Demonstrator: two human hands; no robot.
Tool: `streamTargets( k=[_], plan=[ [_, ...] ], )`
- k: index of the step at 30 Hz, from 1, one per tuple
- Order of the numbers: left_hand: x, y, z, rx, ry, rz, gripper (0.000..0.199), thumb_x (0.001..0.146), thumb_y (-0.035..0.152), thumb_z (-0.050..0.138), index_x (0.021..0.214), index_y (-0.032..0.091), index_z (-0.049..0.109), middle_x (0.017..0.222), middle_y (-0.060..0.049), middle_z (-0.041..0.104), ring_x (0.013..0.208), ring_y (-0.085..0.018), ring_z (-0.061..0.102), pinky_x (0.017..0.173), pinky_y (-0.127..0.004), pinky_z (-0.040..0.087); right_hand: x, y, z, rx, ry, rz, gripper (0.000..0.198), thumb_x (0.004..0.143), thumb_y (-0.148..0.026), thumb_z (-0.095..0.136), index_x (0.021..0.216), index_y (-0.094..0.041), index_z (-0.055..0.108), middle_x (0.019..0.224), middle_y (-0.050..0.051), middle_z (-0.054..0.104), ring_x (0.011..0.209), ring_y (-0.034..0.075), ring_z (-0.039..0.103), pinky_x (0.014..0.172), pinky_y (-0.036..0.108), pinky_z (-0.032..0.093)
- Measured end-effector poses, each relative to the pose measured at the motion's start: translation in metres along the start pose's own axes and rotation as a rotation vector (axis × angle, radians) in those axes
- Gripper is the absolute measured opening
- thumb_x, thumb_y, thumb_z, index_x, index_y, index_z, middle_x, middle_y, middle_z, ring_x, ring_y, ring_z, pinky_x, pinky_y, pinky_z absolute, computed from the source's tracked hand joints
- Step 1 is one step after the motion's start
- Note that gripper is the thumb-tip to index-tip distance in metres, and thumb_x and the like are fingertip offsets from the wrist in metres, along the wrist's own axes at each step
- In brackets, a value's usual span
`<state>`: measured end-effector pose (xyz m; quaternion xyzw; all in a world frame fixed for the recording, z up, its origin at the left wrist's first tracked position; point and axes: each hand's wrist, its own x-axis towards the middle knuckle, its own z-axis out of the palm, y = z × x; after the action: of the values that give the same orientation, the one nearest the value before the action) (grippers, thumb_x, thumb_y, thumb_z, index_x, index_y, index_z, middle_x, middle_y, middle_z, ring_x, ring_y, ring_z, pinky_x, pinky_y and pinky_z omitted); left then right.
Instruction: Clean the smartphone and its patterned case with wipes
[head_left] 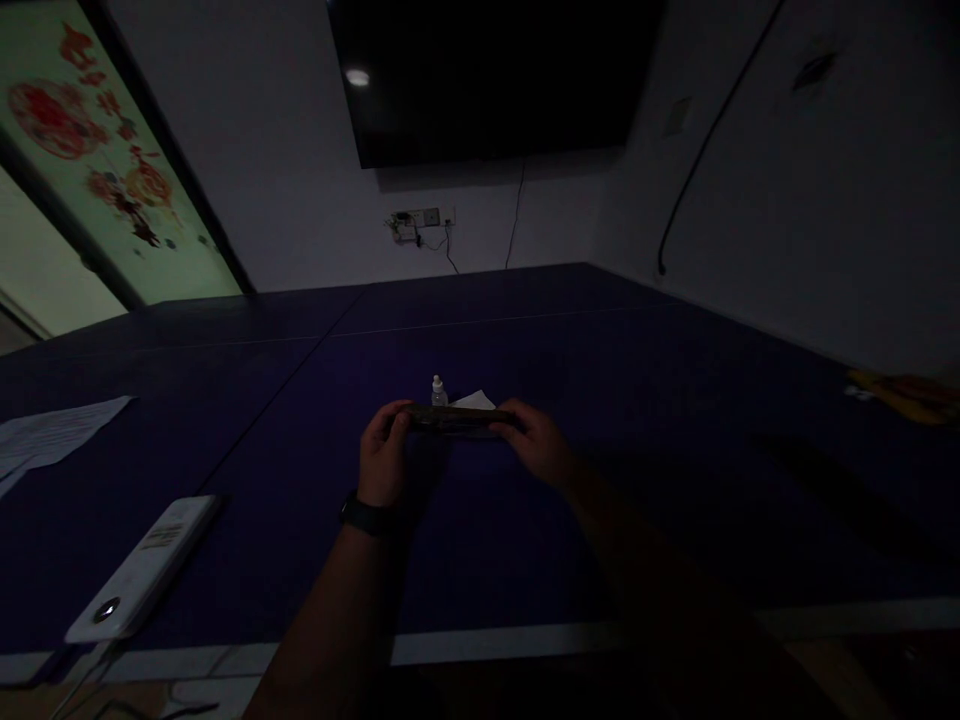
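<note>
Both hands hold a thin, dark, flat object [459, 415] between them, seen almost edge-on; its kind is hard to make out in the dim light. My left hand [384, 450], with a dark watch [365, 513] on its wrist, pinches the left end between thumb and fingers. At the other end, the thumb and fingers of my right hand [536, 442] are closed on it. Just beyond the object stands a small clear dropper bottle [439, 393] with a white top. Beside it a white sheet or cloth [476, 401] is partly hidden behind the object.
A blue table [480, 540] with a white front edge spans the view. Left are paper sheets [60, 430] and a white power strip-like box [150, 565] with cables. Something yellow and red [907, 395] lies far right. A dark screen [495, 80] hangs on the wall.
</note>
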<state>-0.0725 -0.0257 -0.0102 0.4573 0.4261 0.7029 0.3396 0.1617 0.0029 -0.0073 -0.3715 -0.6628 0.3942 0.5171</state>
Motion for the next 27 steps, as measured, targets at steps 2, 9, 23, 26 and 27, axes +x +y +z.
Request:
streamTargets(
  k=[2, 9, 23, 26, 27],
  plan=[
    [0.0, 0.001, -0.002, -0.018, -0.019, -0.004, 0.04, 0.077, 0.055, 0.081, 0.097, 0.02, 0.076, 0.102, -0.005, 0.074, 0.102, -0.02, 0.066, 0.093, -0.03, 0.05, 0.0, -0.001, -0.003, -0.025, -0.004, -0.018, 0.019, 0.078, -0.042, 0.077, 0.081, -0.024, 0.069, 0.078, -0.002, 0.068, 0.081, 0.019, 0.062, 0.077, 0.031, 0.044],
    [-0.002, -0.001, 0.003, -0.128, -0.002, -0.147, 0.047, 0.072, 0.056, 0.085, 0.099, 0.019, 0.076, 0.098, -0.005, 0.075, 0.092, -0.017, 0.067, 0.085, -0.028, 0.051, 0.004, 0.0, -0.008, -0.026, -0.146, 0.123, 0.028, 0.077, -0.048, 0.077, 0.078, -0.022, 0.066, 0.075, -0.002, 0.068, 0.076, 0.018, 0.064, 0.068, 0.028, 0.047],
    [-0.005, 0.004, 0.002, -0.214, 0.046, -0.488, 0.047, 0.061, 0.046, 0.093, 0.081, 0.015, 0.064, 0.071, -0.001, 0.068, 0.063, -0.014, 0.064, 0.063, -0.028, 0.052, -0.022, -0.013, 0.004, 0.008, -0.719, 0.681, 0.047, 0.071, -0.062, 0.083, 0.065, -0.018, 0.068, 0.061, 0.006, 0.075, 0.047, 0.016, 0.067, 0.044, 0.024, 0.052],
    [-0.007, 0.003, 0.007, -0.214, 0.028, -0.46, 0.047, 0.065, 0.05, 0.089, 0.086, 0.016, 0.064, 0.08, -0.002, 0.07, 0.07, -0.015, 0.066, 0.066, -0.028, 0.052, -0.028, -0.011, 0.014, -0.036, -0.797, 0.733, 0.05, 0.076, -0.065, 0.078, 0.06, -0.019, 0.065, 0.055, 0.006, 0.072, 0.044, 0.016, 0.066, 0.045, 0.026, 0.054],
    [-0.008, 0.002, 0.01, -0.21, 0.011, -0.447, 0.047, 0.068, 0.053, 0.086, 0.089, 0.016, 0.065, 0.084, -0.003, 0.071, 0.072, -0.015, 0.067, 0.067, -0.028, 0.052, -0.03, -0.011, 0.017, -0.054, -0.821, 0.746, 0.051, 0.079, -0.065, 0.075, 0.06, -0.019, 0.065, 0.054, 0.006, 0.071, 0.043, 0.016, 0.065, 0.046, 0.026, 0.054]
  ],
)
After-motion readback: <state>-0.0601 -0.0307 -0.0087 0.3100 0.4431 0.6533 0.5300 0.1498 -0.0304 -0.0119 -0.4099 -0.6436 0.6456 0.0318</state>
